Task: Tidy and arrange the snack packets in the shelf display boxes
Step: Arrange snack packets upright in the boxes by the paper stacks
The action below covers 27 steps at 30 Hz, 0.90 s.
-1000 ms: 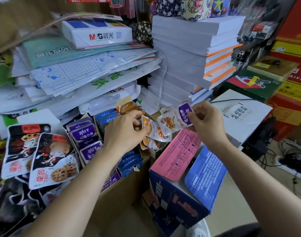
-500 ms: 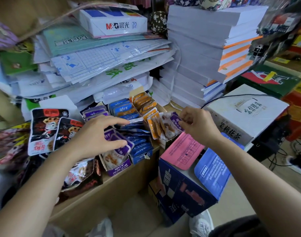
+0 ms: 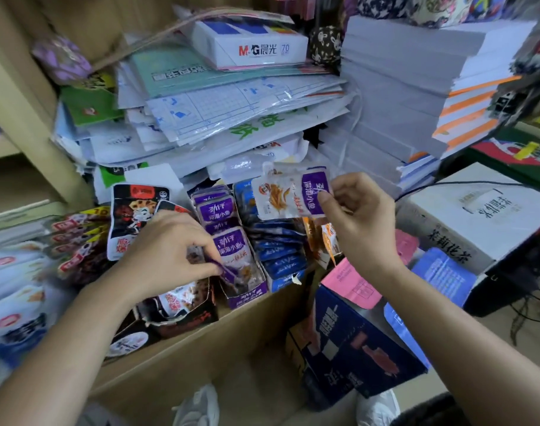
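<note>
Head view, down onto a crowded shelf [image 3: 185, 348]. Pinching a purple-and-white fish packet [image 3: 288, 193] with the right hand [image 3: 360, 219], thumb and fingertips clamped on its right end. Held sideways, purple band toward the hand, up in the air above the blue box [image 3: 282, 282] and touching nothing else. Gripping with the left hand [image 3: 167, 250], fingers curled, the purple edge of the front packet [image 3: 231, 250] in the purple box [image 3: 247, 296]. That box set at the front edge of the shelf, between the black box [image 3: 182, 318] and the blue box.

Looks like the step of slotting a stray purple packet in among its own kind. Probably around midway through the tidying, judging by the black packets [image 3: 133, 216] lying loose and overlapping toward the left end of the shelf.

To do it well:
- Draw the front packets forward with the left hand to open a clear gap in the row.
- Turn the lifted packet upright, purple band on top and printed face forward, to match the rest.
- Lower it bottom edge first into the gap, not onto the tops of the others.
- Steer clear of the cardboard front wall of the purple box, likely soft and easy to crush.
- Let go only once seated against its neighbours.
- Press the row flat afterwards, with no lean toward the blue box.
</note>
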Available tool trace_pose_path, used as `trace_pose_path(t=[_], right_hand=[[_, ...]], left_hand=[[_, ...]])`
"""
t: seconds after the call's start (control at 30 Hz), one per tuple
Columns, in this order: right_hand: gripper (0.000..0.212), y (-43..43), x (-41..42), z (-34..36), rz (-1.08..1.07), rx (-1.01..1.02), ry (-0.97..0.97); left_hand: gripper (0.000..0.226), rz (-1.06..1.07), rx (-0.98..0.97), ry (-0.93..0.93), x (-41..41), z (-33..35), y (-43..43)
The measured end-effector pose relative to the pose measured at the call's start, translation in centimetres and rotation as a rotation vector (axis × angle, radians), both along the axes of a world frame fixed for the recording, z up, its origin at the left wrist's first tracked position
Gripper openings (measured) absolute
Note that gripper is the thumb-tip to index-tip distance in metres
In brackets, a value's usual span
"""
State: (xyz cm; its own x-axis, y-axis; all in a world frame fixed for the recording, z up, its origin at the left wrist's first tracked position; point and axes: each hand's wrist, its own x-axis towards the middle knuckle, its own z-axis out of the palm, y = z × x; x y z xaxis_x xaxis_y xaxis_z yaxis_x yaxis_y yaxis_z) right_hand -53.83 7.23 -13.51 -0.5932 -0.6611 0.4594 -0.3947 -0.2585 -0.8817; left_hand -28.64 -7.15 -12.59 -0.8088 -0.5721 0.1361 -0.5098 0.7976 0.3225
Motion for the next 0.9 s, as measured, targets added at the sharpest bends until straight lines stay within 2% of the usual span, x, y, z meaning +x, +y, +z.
trace_pose_path(t=[0.13, 0.27, 0.33, 0.4, 0.47, 0.57, 0.67, 0.73, 0.83, 0.9], right_hand=[[0.010, -1.6, 2.0, -1.2, 0.122, 0.061, 0.118], [0.011, -3.1, 3.6, -3.3, 0.266, 0.264, 0.512], [0.008, -3.6, 4.2, -4.1, 0.361, 0.341, 0.634], [0.007, -3.8, 4.3, -4.1, 0.421, 0.382, 0.636], [0.018, -3.4, 4.5, -3.7, 0.470, 0.405, 0.560], [0.034, -2.2, 5.2, -3.6, 0.504, 0.402, 0.446], [0.040, -1.6, 6.1, -4.0, 0.440, 0.388, 0.451], [0.042, -1.5, 6.4, -4.2, 0.384, 0.376, 0.468], [0.034, -1.1, 7.1, -4.7, 0.322, 0.368, 0.484], [0.033, -0.7, 7.6, -5.2, 0.300, 0.354, 0.526]], left_hand=[[0.017, 0.022, 0.023, -0.007, 0.8, -0.5, 0.0], [0.050, 0.043, -0.016, 0.014, 1.3, -1.4, -0.4], [0.061, 0.063, -0.079, 0.056, 0.6, -1.3, 0.0], [0.059, 0.083, -0.131, 0.087, -0.1, -1.1, 0.4], [0.047, 0.101, -0.131, 0.105, -0.5, -1.1, 0.5], [0.014, 0.091, 0.058, 0.132, -0.1, -0.9, 0.0], [0.021, 0.062, 0.256, 0.159, 0.3, -0.4, -0.6], [0.018, 0.052, 0.250, 0.181, 0.3, 0.0, -1.1], [0.031, 0.103, 0.245, 0.192, -0.9, 1.1, -1.8], [0.042, 0.118, 0.160, 0.036, -2.2, 1.5, -1.9]])
